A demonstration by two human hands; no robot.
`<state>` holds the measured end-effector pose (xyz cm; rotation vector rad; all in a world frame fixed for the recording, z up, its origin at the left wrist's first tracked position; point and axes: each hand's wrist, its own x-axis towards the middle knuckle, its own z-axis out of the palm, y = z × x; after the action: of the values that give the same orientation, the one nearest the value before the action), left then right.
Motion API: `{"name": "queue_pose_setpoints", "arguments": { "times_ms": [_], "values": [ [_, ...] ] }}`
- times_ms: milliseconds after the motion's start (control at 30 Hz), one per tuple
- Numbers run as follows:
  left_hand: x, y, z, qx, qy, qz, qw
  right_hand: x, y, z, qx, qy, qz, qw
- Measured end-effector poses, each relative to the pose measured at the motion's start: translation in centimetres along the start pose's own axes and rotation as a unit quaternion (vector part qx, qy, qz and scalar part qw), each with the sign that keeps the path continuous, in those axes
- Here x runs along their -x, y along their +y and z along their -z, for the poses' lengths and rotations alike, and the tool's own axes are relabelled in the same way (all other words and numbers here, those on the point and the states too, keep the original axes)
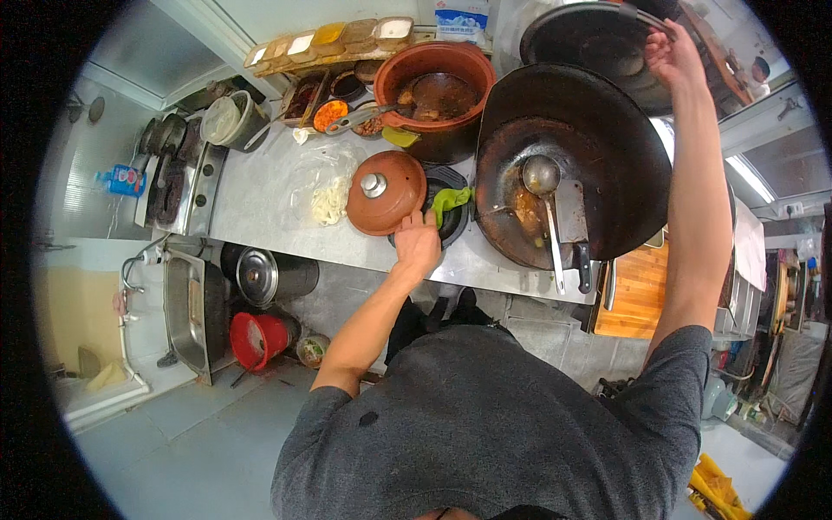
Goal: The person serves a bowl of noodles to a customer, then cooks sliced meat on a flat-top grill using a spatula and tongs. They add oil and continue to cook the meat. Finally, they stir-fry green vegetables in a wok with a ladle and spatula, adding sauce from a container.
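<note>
My left hand (419, 246) is at the near right edge of a reddish-brown clay lid (392, 177) with a metal knob. Its fingertips meet the lid's rim; whether they grip it is hidden. The lid partly covers a small black pan (453, 227), where a green cloth (450, 203) lies over the side. My right hand (673, 55) is raised at the upper right, its fingers closed around the rim or handle of a large dark wok (578, 39). Below that wok, a blackened wok with a high guard (520, 123) holds a metal ladle (541, 177) and a cleaver (572, 211).
A deep clay pot (383, 71) with brown liquid stands behind the lid. White noodle-like strips (330, 203) lie on plastic on the steel counter (253, 201). Seasoning tubs (328, 39) line the back. A red bucket (250, 341) and a sink (195, 318) are at the left.
</note>
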<state>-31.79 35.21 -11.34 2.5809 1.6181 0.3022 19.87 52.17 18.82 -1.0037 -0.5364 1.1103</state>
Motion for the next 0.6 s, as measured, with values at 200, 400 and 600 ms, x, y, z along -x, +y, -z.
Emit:
{"name": "queue_pose_setpoints", "arguments": {
  "times_ms": [200, 400, 600],
  "values": [
    [-1.8, 0.3, -0.3, 0.036, -0.057, 0.075, 0.995, -1.2, 7.1, -0.4, -0.015, 0.073, -0.1, 0.992],
    [-2.6, -3.8, 1.1, 0.541, -0.115, 0.15, 0.819, -0.8, 13.0, 2.0, -0.141, 0.08, -0.11, 0.981],
    [3.7, -4.3, 12.9, 0.782, -0.105, 0.166, 0.592, 16.4, 13.1, -0.7, 0.129, -0.075, -0.03, 0.988]
  ]
}}
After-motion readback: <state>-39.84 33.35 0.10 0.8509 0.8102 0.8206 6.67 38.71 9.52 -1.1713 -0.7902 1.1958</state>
